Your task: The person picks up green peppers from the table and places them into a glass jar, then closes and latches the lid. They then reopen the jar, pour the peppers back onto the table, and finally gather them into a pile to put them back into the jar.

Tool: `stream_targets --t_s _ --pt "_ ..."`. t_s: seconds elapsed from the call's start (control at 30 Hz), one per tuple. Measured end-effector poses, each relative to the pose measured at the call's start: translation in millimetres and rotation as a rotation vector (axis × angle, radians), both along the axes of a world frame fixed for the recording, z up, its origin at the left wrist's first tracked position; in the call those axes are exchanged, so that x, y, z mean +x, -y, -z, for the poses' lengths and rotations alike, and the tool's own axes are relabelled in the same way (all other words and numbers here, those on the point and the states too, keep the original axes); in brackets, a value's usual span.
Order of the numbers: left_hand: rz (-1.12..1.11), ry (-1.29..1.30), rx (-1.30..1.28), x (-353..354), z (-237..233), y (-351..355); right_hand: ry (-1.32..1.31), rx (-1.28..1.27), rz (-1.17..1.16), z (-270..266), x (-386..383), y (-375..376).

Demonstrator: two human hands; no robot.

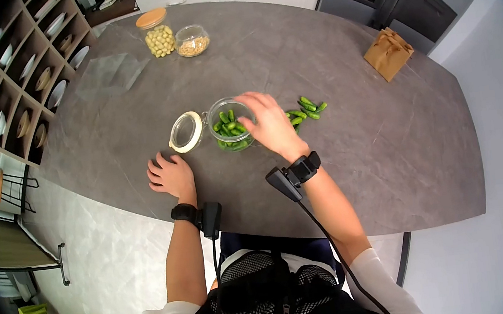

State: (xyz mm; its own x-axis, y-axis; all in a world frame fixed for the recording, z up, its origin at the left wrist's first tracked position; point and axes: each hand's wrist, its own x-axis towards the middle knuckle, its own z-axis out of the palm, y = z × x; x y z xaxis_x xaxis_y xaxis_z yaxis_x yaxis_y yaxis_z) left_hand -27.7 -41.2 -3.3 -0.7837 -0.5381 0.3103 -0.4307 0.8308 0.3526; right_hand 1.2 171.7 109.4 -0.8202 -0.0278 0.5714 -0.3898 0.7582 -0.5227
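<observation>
My right hand (271, 124) is over the right side of an open glass jar (214, 112), its fingers and thumb apart above the mouth. Nothing shows between them. Inside the jar lie several small green cucumbers (227, 127). The jar's hinged lid (186, 132), glass with a pale rim, hangs open to the left. More small cucumbers (310, 105) lie in a loose pile on the table right of my right hand, which partly hides them. My left hand (174, 178) rests on the tabletop below the lid, fingers spread and holding nothing.
On the grey table (390, 159), a wooden-lidded jar of pale green round items (160, 41) and a small glass bowl of light bits (192, 44) stand at the back left. A clear plastic sheet (108, 75) lies nearby. A brown paper bag (387, 53) stands far right.
</observation>
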Motion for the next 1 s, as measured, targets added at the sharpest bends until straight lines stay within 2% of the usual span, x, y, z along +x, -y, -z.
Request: stream_targets --t_s 0.17,0.23,0.33,0.6,0.77,0.87,1.0 --pt "0.003 -0.002 -0.029 -0.6 5.1 0.0 0.126 -0.005 0.291 28.2 11.5 -65.5" --pt "-0.001 -0.001 -0.02 0.1 3.7 -0.4 0.174 0.14 0.371 42.6 19.7 -91.8" --pt "0.007 0.007 -0.016 0.7 2.7 0.0 0.175 0.238 0.356 66.7 24.4 -107.1" --pt "0.013 0.008 0.001 0.9 0.2 -0.5 0.273 0.34 0.333 77.3 28.7 -98.9" --pt "0.008 0.018 0.007 1.4 -0.1 -0.3 0.125 0.15 0.334 54.6 23.3 -87.6" --pt "0.01 0.005 -0.005 0.5 1.8 0.3 -0.025 0.126 0.209 23.5 16.2 -57.3" --pt "0.009 -0.001 0.006 0.2 0.9 -0.5 -0.038 0.101 0.016 4.4 3.8 -18.1"
